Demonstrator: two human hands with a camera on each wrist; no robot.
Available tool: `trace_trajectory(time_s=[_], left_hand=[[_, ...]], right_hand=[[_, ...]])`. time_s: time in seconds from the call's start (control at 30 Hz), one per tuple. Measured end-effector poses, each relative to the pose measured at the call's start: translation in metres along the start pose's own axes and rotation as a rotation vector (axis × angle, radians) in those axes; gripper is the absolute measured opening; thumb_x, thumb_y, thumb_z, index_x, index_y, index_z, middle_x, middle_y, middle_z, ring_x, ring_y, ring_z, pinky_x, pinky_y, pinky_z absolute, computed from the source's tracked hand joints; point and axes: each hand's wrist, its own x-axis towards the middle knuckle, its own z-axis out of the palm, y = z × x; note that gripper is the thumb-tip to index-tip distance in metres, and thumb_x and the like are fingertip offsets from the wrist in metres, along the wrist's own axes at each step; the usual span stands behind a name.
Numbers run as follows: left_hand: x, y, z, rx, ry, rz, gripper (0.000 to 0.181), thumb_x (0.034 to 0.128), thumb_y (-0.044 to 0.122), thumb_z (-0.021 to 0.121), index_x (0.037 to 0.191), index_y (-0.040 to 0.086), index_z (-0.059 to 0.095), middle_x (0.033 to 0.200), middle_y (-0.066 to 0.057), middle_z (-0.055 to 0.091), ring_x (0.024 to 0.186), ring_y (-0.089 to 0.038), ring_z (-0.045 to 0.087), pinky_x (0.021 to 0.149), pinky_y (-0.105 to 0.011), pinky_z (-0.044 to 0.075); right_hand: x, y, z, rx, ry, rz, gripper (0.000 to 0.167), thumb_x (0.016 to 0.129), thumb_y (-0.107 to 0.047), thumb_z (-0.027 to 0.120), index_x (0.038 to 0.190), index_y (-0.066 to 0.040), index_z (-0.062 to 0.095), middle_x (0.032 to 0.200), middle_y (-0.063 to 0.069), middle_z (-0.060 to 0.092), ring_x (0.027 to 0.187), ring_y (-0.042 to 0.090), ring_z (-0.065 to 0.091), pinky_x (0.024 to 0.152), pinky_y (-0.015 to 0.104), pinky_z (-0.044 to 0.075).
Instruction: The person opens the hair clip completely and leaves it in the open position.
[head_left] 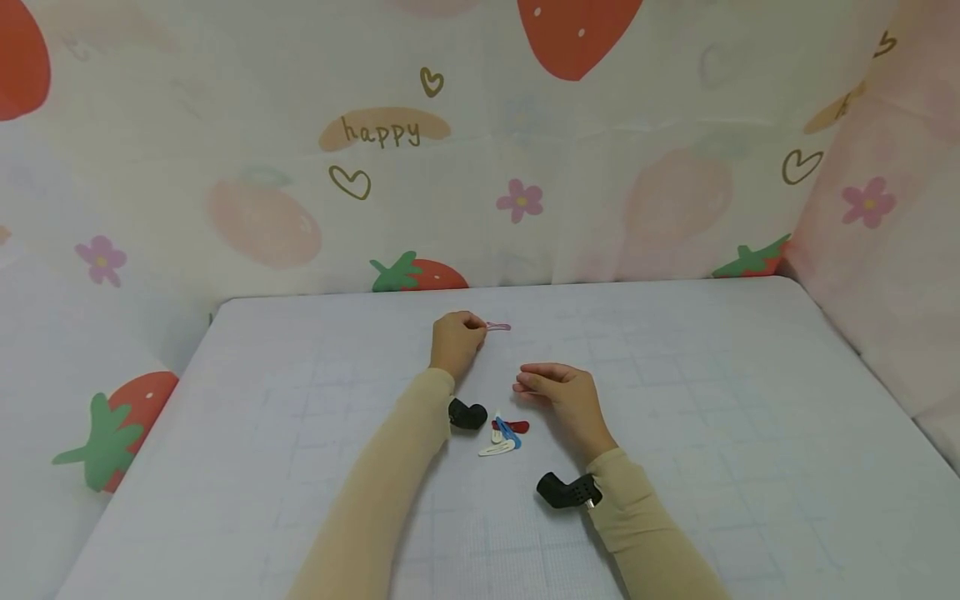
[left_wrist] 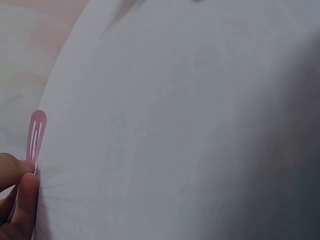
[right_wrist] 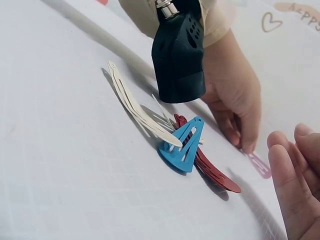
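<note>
Between thumb and fingertips my left hand [head_left: 457,340] pinches the narrow end of a pink snap hair clip [left_wrist: 36,135], near the far side of the white table. The clip's rounded end sticks out past the fingers. My right hand [head_left: 564,398] is held nearer and to the right, fingers loosely extended; nothing shows between them in the right wrist view. A small pile of hair clips lies between the forearms: a blue clip [right_wrist: 182,147], a red clip [right_wrist: 215,170] and a cream clip [right_wrist: 137,107] on top of one another, with another pale clip partly hidden beneath.
The white table [head_left: 322,500] carries a faint grid pattern. Black wrist cameras [head_left: 468,415] hang close beside the clip pile. A printed cloth [head_left: 570,225] with strawberries and flowers stands behind the table's far edge and along the sides.
</note>
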Motion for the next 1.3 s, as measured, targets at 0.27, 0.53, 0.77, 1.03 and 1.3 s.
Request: trace_trajectory(time_s=[0.27,0.53,0.77,1.03,1.3], left_hand=[[-0.002,-0.001,-0.005,0.009,-0.012,0.023,0.012,0.0922,0.010,0.065,0.092,0.004,0.076,0.063,-0.001,0.059,0.071,-0.015,0.052,0.066,-0.026,0.041],[-0.005,-0.001,-0.011,-0.021,-0.035,-0.014,0.015,0.0945,0.014,0.065,0.100,0.005,0.075,0.074,-0.004,0.065,0.071,-0.013,0.054,0.067,-0.023,0.043],[-0.021,0.007,-0.023,-0.109,-0.060,-0.035,0.019,0.0949,0.017,0.067,0.108,0.005,0.073,0.093,-0.010,0.071,0.071,-0.011,0.060,0.068,-0.020,0.048],[-0.048,0.015,-0.034,-0.171,-0.049,-0.026,0.023,0.0915,0.017,0.071,0.110,0.004,0.073,0.102,-0.012,0.074,0.076,-0.012,0.067,0.076,-0.024,0.057],[-0.077,0.014,-0.038,-0.213,-0.089,-0.037,0.021,0.0910,0.017,0.072,0.107,0.003,0.075,0.098,-0.012,0.076,0.076,-0.008,0.066,0.075,-0.024,0.058]], right_hand=[[0.001,0.002,0.002,0.001,0.002,0.012,0.032,0.090,-0.006,0.070,0.118,0.011,0.066,0.094,0.007,0.076,0.080,0.011,0.074,0.079,0.025,0.059],[0.001,0.002,0.003,-0.015,0.001,0.017,0.032,0.091,-0.007,0.070,0.118,0.010,0.067,0.098,0.010,0.076,0.081,0.011,0.074,0.079,0.024,0.059],[0.001,0.003,0.005,-0.078,0.037,-0.004,0.029,0.091,-0.010,0.071,0.114,0.006,0.070,0.106,0.014,0.075,0.087,0.007,0.072,0.082,0.022,0.057],[0.000,0.001,0.005,-0.149,0.057,0.009,0.031,0.087,-0.018,0.077,0.111,0.001,0.073,0.107,0.009,0.075,0.089,0.006,0.070,0.083,0.019,0.056],[-0.005,-0.005,0.006,-0.216,0.053,0.043,0.030,0.089,-0.017,0.075,0.114,-0.001,0.073,0.112,0.011,0.074,0.089,0.008,0.071,0.084,0.020,0.056]])
